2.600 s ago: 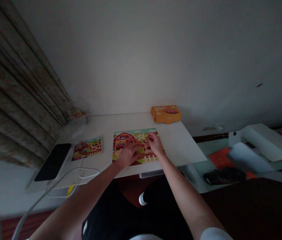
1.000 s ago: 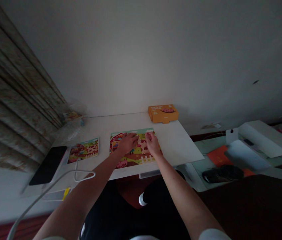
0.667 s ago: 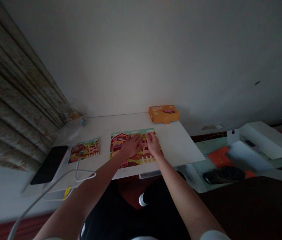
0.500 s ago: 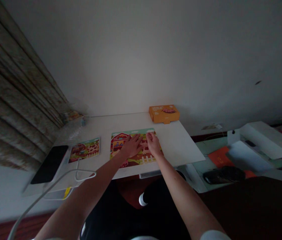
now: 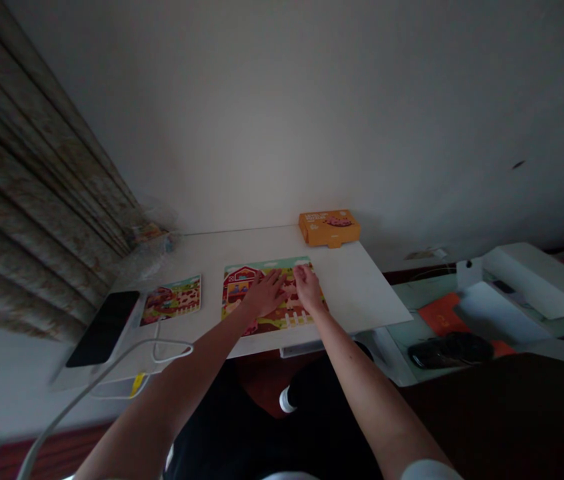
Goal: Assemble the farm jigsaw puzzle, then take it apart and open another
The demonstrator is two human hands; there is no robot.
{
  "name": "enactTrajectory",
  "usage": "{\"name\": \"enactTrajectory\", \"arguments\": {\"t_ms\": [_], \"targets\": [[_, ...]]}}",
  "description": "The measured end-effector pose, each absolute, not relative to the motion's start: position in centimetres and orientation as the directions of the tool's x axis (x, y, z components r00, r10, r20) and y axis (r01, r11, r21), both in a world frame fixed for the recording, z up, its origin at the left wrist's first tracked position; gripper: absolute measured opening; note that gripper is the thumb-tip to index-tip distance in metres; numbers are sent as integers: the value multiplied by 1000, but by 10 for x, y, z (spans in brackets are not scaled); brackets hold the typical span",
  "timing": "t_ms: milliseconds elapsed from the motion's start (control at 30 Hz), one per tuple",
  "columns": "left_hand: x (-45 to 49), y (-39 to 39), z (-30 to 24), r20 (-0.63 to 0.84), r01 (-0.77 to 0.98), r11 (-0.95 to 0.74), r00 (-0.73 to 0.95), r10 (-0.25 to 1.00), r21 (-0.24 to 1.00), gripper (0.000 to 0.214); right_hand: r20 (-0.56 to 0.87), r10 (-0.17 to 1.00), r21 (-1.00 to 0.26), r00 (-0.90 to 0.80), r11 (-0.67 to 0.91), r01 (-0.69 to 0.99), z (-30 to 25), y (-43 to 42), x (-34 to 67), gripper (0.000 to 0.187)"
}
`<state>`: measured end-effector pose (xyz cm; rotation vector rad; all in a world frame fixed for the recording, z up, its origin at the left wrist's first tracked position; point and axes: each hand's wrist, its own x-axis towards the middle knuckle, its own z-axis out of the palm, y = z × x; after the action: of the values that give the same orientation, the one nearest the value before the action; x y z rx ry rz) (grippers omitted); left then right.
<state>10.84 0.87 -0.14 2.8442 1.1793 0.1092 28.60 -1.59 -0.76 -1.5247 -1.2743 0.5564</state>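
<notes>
Near the middle of the white table [image 5: 367, 287], as seen from the head camera, a farm picture [image 5: 278, 321] is laid flat close to the near edge, with a red barn printed at its left and a white fence at its near right. If pressed sideways by either hand, it could be slid toward that edge; were it made of separate pieces, joins could be parted, though seams cannot be made out in the dimness. The white cable [image 5: 89, 385] could be snagged by the left forearm, since its loop is arched just beside it.

The left hand [image 5: 265, 293] is set palm down over the picture's middle, its fingers slightly apart and pointed far and right; nothing is seen clamped in it. The right hand [image 5: 307, 287] is turned partly on its side over the right part, its fingers curled leftward; whether anything is pinched there cannot be told. Both forearms are stretched in from the near side.

A smaller farm card [image 5: 172, 300] is placed to the left, beside a black phone [image 5: 103, 329]; an orange box [image 5: 329, 230] is set at the far right.
</notes>
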Motion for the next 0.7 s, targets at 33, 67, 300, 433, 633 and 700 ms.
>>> {"name": "enactTrajectory", "arguments": {"t_ms": [33,67,300,433,633,700], "targets": [[107,7,-1,43,705,-703,703,710,88,57,253,910,-889,330,84,450,-8,-15,286,41],[105,6,-1,47,705,-703,702,710,92,57,257,909,-879,329,79,469,-10,-15,286,40],[75,-5,-2,82,692,-713,708,701,112,54,286,933,-729,220,63,681,-15,-12,281,23],[41,-12,-1,79,719,-688,684,725,98,52,297,954,-547,45,131,827,-8,-19,274,23],[-10,-30,-6,96,774,-628,621,778,83,55,241,964,-328,-109,187,926,-3,-28,265,40],[-19,-36,-7,76,794,-603,598,798,81,55,212,969,-303,-127,188,934,-5,-30,265,46]]}}
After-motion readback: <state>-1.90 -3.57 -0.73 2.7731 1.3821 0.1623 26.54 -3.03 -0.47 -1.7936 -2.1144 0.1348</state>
